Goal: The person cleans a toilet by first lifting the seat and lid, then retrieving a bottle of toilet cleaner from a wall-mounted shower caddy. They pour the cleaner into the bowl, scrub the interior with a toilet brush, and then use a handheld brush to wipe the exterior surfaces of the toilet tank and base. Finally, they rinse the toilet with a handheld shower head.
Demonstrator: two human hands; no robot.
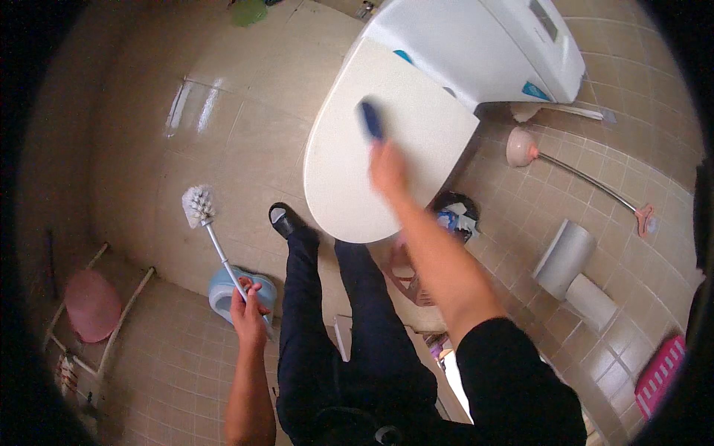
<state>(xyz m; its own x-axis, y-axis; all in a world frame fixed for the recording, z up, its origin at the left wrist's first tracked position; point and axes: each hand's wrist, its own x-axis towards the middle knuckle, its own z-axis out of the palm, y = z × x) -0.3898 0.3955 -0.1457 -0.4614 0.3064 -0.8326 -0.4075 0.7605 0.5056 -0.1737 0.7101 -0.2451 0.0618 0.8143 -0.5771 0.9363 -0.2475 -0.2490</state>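
Observation:
My left hand (pixel 249 306) holds the pale handle of a toilet brush (pixel 198 206), its white bristle head pointing up and away over the floor. Just beyond that hand, low down, lies a light-blue plastic potty or basin (pixel 262 287). With my right hand (pixel 389 170) I grip a dark-blue object (pixel 371 118), perhaps a small brush; it is blurred, and its underside is hidden. It is over the closed white toilet lid (pixel 346 184), in front of the white cistern (pixel 468 50). Whether it touches the lid I cannot tell.
To the right, a plunger (pixel 585 181) and paper rolls (pixel 566 259) are at the tiled wall, with a pink plastic basket (pixel 661 379) lower down. A filled waste bin (pixel 466 212) stands beside the toilet. At left, a pink item (pixel 92 306) rests on a pale rack (pixel 125 320).

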